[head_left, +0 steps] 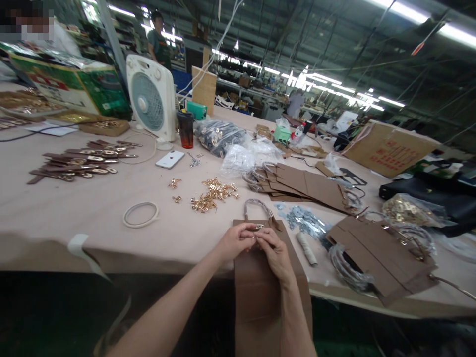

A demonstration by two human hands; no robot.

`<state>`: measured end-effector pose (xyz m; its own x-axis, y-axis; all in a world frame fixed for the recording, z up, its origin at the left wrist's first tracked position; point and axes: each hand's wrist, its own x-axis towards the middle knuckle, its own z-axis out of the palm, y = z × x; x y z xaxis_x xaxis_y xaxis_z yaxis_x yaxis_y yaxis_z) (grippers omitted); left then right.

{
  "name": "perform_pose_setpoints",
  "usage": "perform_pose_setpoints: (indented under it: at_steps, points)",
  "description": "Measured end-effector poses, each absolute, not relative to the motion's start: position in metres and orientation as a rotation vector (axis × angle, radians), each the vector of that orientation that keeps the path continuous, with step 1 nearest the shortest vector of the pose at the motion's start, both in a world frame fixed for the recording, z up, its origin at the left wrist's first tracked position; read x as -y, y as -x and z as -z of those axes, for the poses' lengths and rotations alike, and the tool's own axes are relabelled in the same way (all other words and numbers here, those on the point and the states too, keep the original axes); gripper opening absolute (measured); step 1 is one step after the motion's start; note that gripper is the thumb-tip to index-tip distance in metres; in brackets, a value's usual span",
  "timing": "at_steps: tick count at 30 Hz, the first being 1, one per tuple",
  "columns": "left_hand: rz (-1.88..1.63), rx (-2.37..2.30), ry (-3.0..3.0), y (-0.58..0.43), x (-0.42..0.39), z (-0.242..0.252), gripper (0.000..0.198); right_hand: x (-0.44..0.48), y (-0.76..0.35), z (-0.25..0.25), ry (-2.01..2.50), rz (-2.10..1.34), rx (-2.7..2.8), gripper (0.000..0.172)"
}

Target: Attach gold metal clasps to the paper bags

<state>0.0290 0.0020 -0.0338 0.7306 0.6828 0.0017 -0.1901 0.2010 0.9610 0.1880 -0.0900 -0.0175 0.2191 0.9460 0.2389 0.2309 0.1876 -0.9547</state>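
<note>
A brown bag panel (256, 292) hangs over the table's front edge, with a plastic-wrapped handle (256, 202) at its top. Over its upper end, my left hand (238, 241) is closed in a pinch around a small shiny metal fitting (257, 226). My right hand (275, 252) meets it fingertip to fingertip, also pinched; what lies between its fingers is too small and covered to make out. Loose gold metal fittings (213, 194) are heaped beyond my left hand. Thin grey metal pieces (305, 221) lie scattered to the right of the handle.
A tape roll (140, 214), a phone (170, 159) and brown straps with buckles (80, 161) lie to the left. A fan (150, 96) and a tumbler (185, 130) stand behind. Stacked bag panels (305, 183) and more panels (383, 253) occupy the right side.
</note>
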Motion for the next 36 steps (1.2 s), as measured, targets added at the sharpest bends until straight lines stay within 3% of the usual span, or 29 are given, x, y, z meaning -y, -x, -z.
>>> perform_pose_setpoints:
  at_steps: [6, 15, 22, 25, 30, 36]
  points:
    - [-0.594, -0.481, -1.160, -0.025, -0.006, 0.028, 0.056, 0.091, -0.184, 0.014, 1.335, -0.627, 1.333, 0.016]
    - [-0.667, -0.474, -1.052, -0.031, 0.001, 0.039, 0.067, 0.093, -0.191, 0.017, 1.355, -0.706, 1.266, 0.024]
    - [-0.650, -0.522, -1.102, -0.029, 0.005, 0.032, 0.060, 0.092, -0.184, 0.019, 1.380, -0.671, 1.186, 0.018]
    - [-0.652, -0.517, -1.204, -0.028, 0.006, 0.029, 0.058, 0.092, -0.181, 0.022, 1.424, -0.674, 1.086, 0.024]
    - [-0.668, -0.476, -1.377, -0.026, 0.007, 0.024, 0.061, 0.086, -0.178, 0.029, 1.170, -0.925, 0.682, 0.030]
    - [-0.748, -0.484, -1.455, -0.027, 0.007, 0.025, 0.056, 0.082, -0.171, 0.032, 0.722, -1.276, 0.286, 0.019]
